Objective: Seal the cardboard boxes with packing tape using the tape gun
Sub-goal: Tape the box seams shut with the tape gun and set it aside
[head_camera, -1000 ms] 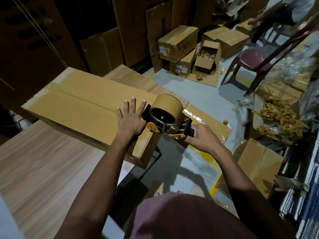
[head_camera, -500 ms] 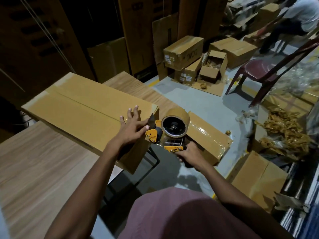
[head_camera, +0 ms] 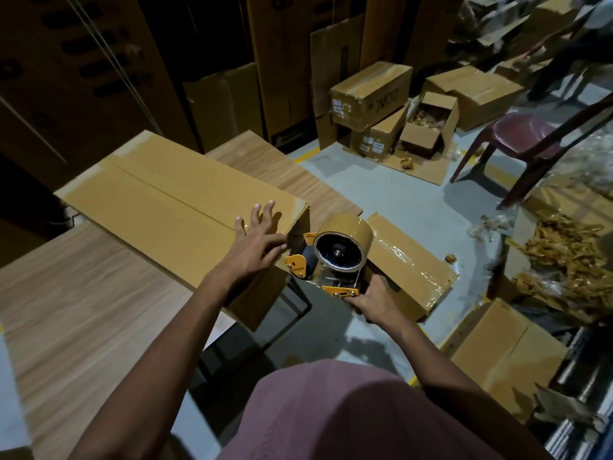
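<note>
A long flat cardboard box (head_camera: 159, 207) lies across the wooden table (head_camera: 73, 313), its right end hanging past the table's edge. My left hand (head_camera: 257, 240) presses flat on the box top near that right end, fingers spread. My right hand (head_camera: 373, 298) grips the handle of the tape gun (head_camera: 326, 263), which is orange and black and carries a roll of brown tape (head_camera: 343, 245). The gun's front sits against the box's right end face, just below my left thumb.
On the floor to the right lie a taped box (head_camera: 414, 260) and another plain box (head_camera: 504, 350). Stacked and open boxes (head_camera: 371, 88) stand at the back. A maroon chair (head_camera: 530, 134) and piles of packing scraps (head_camera: 570, 257) are at the right. A person moves at the top right.
The tape gun has come down from the box's top edge onto its right end face. My left hand has shifted slightly but still presses on the box top.
</note>
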The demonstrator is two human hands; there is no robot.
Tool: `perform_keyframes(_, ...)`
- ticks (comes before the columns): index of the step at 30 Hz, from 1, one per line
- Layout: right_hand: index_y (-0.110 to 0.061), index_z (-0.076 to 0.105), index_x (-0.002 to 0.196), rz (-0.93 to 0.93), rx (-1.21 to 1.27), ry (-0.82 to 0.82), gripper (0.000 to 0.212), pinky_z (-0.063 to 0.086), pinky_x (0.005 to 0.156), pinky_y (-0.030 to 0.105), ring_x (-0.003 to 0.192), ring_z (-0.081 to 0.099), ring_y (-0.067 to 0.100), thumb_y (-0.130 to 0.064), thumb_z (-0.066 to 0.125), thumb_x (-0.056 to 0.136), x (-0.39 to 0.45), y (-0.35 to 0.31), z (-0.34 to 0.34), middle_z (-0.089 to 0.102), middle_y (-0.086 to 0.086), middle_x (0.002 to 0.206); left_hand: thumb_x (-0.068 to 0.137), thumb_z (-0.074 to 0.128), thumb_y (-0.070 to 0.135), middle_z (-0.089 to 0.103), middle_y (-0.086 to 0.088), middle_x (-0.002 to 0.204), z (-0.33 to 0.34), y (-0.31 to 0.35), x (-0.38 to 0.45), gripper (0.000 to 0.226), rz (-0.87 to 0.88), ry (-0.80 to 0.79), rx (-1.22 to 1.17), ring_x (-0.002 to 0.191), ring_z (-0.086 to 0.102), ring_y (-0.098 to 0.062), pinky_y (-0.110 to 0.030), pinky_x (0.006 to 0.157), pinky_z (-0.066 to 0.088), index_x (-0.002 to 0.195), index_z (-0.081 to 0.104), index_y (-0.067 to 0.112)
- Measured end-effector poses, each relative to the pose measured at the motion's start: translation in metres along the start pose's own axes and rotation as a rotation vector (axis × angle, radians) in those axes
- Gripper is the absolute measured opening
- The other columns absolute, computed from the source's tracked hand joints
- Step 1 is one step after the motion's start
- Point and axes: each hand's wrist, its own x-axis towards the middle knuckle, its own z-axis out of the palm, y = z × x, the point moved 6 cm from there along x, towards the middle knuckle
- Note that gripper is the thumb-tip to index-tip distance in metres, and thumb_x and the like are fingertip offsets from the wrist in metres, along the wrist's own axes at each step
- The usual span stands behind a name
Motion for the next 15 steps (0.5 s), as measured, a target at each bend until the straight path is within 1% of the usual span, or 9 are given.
perform_keyframes(2,-0.005,0.056,0.065,-0.023,-0.024,-0.009,0.031,0.032,0.036,0.022,0.033,0.041,0.006,-0.006,0.082,0.083,0.0,-0.003,-0.001,0.053,0.001,0.048,0.104,0.05,0.033,-0.007,-0.015,0.169,-0.003,0.005,0.001,0.03,-0.026,-0.092,0.056,0.154,-0.014,-0.041,-0.076,0.115,0.003,0.112,0.069,0.011)
perform_keyframes(4,-0.009,0.053,0.059,-0.028,-0.007,-0.019,0.037,0.032,0.036,0.023,0.034,0.042,0.009,-0.005,0.08,0.084,-0.003,-0.005,0.001,0.052,0.0,0.046,0.104,0.048,0.036,-0.008,-0.012,0.169,-0.003,0.007,0.003,0.033,-0.054,-0.207,0.08,0.154,-0.013,-0.039,-0.075,0.116,0.003,0.119,0.066,0.012)
perform_keyframes(6,-0.01,0.055,0.058,-0.008,0.008,-0.034,0.036,0.034,0.038,0.023,0.036,0.045,0.013,-0.005,0.077,0.085,-0.003,-0.004,0.004,0.054,0.002,0.047,0.104,0.05,0.036,-0.007,-0.011,0.169,-0.003,0.009,0.008,0.034,-0.083,-0.296,0.08,0.154,-0.01,-0.041,-0.075,0.116,0.004,0.128,0.062,0.017)
perform_keyframes(8,-0.009,0.06,0.06,0.001,0.012,-0.056,0.031,0.038,0.042,0.025,0.041,0.05,0.016,-0.004,0.074,0.087,-0.004,-0.003,0.007,0.057,0.002,0.049,0.104,0.052,0.034,-0.007,-0.011,0.168,-0.003,0.01,0.014,0.035,-0.123,-0.353,0.079,0.153,-0.007,-0.044,-0.075,0.115,0.006,0.136,0.058,0.021)
perform_keyframes(10,-0.009,0.064,0.065,-0.004,0.02,-0.066,0.025,0.042,0.046,0.028,0.045,0.053,0.019,-0.003,0.072,0.088,-0.006,-0.005,0.006,0.06,0.003,0.052,0.104,0.053,0.033,-0.007,-0.011,0.169,-0.005,0.011,0.017,0.036,-0.153,-0.392,0.069,0.153,-0.005,-0.045,-0.074,0.116,0.007,0.138,0.056,0.021)
perform_keyframes(12,-0.01,0.064,0.065,-0.018,0.005,-0.068,0.025,0.044,0.047,0.03,0.045,0.053,0.02,-0.001,0.071,0.087,-0.008,-0.009,0.002,0.06,0.004,0.052,0.104,0.053,0.031,-0.006,-0.011,0.169,-0.008,0.012,0.02,0.037,-0.173,-0.407,0.046,0.153,-0.003,-0.045,-0.073,0.117,0.008,0.139,0.056,0.018)
perform_keyframes(14,-0.009,0.063,0.066,-0.032,-0.033,-0.055,0.022,0.046,0.047,0.036,0.045,0.055,0.021,-0.003,0.072,0.085,-0.008,-0.013,-0.002,0.061,0.009,0.053,0.102,0.058,0.024,-0.002,-0.013,0.168,-0.011,0.015,0.02,0.046,-0.199,-0.397,0.029,0.153,0.0,-0.044,-0.071,0.117,0.01,0.146,0.05,0.016)
perform_keyframes(15,-0.008,0.062,0.067,-0.037,-0.06,-0.041,0.02,0.047,0.047,0.039,0.045,0.056,0.022,-0.005,0.074,0.083,-0.007,-0.015,-0.004,0.062,0.013,0.054,0.101,0.06,0.019,0.001,-0.016,0.167,-0.012,0.016,0.02,0.053,-0.219,-0.392,0.015,0.153,0.002,-0.044,-0.071,0.118,0.01,0.151,0.044,0.013)
